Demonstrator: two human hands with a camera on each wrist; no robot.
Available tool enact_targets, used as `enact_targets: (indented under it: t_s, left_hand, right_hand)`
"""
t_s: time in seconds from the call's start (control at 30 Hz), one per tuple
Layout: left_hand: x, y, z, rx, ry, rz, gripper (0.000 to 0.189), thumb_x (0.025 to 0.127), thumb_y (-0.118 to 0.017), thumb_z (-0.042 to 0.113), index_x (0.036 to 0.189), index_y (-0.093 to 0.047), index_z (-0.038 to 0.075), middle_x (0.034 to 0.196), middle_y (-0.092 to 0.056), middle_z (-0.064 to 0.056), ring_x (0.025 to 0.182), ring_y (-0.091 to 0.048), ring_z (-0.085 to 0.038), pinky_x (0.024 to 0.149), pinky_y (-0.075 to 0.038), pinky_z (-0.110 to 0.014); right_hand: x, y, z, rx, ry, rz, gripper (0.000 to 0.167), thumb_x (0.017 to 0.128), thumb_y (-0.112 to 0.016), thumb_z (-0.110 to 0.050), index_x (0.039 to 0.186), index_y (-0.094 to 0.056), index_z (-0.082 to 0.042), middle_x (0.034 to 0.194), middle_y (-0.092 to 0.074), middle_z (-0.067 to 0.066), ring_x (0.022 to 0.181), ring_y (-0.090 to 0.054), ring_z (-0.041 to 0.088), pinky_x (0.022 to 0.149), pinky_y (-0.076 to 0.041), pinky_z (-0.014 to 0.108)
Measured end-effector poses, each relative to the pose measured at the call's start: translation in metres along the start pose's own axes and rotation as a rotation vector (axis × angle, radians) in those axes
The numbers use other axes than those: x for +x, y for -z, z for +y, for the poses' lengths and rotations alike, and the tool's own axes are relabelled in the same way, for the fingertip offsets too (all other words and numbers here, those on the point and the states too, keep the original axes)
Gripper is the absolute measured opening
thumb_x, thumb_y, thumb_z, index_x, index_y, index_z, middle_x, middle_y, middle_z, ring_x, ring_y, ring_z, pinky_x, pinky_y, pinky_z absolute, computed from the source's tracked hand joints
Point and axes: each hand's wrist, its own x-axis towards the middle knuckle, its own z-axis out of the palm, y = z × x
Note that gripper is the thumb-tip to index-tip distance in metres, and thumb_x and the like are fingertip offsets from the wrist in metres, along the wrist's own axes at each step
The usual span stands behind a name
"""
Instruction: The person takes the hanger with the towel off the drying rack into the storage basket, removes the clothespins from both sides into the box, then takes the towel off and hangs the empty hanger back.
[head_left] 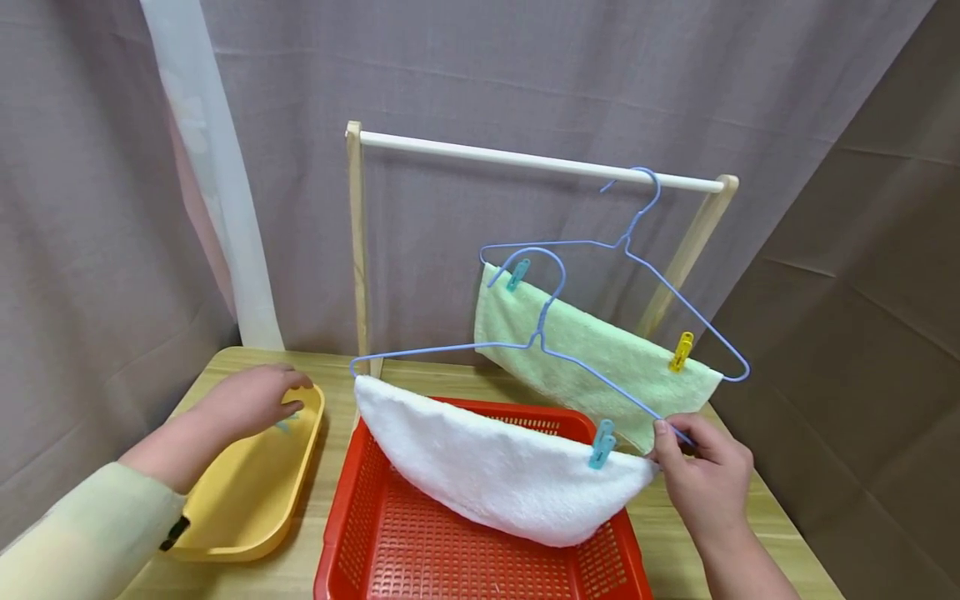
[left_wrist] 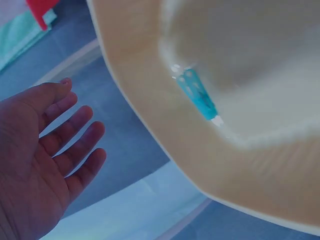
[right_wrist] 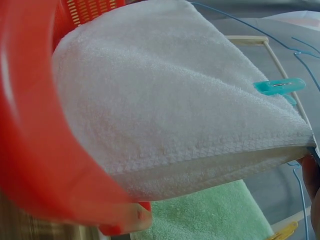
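Note:
My left hand [head_left: 251,400] is above the far end of a yellow tray [head_left: 270,542]. Its fingers are bent loosely and hold nothing. Inside the tray, near its wall, lies a teal clothespin [left_wrist: 197,95], apart from the fingers. With thumb and fingers, my right hand [head_left: 708,475] pinches the right corner of a blue wire hanger [head_left: 480,344]. A white towel [head_left: 510,475] hangs folded over that hanger's bottom bar. Teal clothespins [head_left: 602,446] clip the towel near its right end; its left end shows none. Only part of the right hand appears in the right wrist view.
Below the white towel stands a red plastic basket [head_left: 345,517]. Behind it, a rack with a white rod [head_left: 480,152] carries another blue hanger [head_left: 675,292]. From that hangs a green towel [head_left: 585,342], with a teal clothespin [head_left: 517,275] and a yellow clothespin [head_left: 681,352].

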Motion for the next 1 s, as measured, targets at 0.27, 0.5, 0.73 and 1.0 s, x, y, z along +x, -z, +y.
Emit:
enact_targets:
  t_s: [0.27,0.5,0.73,1.0]
  left_hand:
    - [-0.011,0.013,0.023,0.002,-0.056,0.059,0.023,0.085,-0.076,0.015,0.106,-0.072,0.007,0.102,-0.069,-0.007,0.095,-0.067,-0.03,0.085,-0.053,-0.05]
    - [-0.022,0.019,0.041,0.017,-0.09,0.1,0.024,0.083,-0.078,0.018,0.106,-0.073,0.011,0.101,-0.069,-0.003,0.094,-0.068,-0.026,0.082,-0.054,-0.046]
    - [-0.032,0.026,0.058,0.02,-0.132,0.126,0.022,0.086,-0.075,0.021,0.107,-0.073,0.015,0.097,-0.067,0.003,0.088,-0.067,-0.02,0.079,-0.055,-0.042]
    - [-0.039,0.033,0.08,0.002,-0.136,0.14,0.022,0.086,-0.075,0.021,0.107,-0.073,0.015,0.099,-0.068,0.003,0.09,-0.067,-0.02,0.081,-0.055,-0.041]
  right_hand:
    - [0.001,0.0,-0.002,-0.004,0.001,-0.001,0.012,0.078,-0.064,0.017,0.072,-0.065,0.007,0.066,-0.061,-0.022,0.057,-0.057,-0.01,0.056,-0.046,0.008]
    - [0.002,0.001,-0.002,-0.012,0.011,-0.003,0.013,0.078,-0.065,0.016,0.071,-0.065,0.005,0.062,-0.06,-0.02,0.057,-0.056,-0.009,0.056,-0.045,0.007]
    - [0.002,-0.002,-0.004,-0.018,0.016,0.005,0.015,0.078,-0.066,0.015,0.07,-0.066,0.002,0.059,-0.06,-0.018,0.058,-0.056,-0.009,0.057,-0.044,0.007]
    - [-0.001,-0.002,-0.003,-0.011,0.01,-0.002,0.014,0.078,-0.066,0.016,0.071,-0.066,0.004,0.062,-0.06,-0.02,0.057,-0.057,-0.009,0.056,-0.045,0.008]
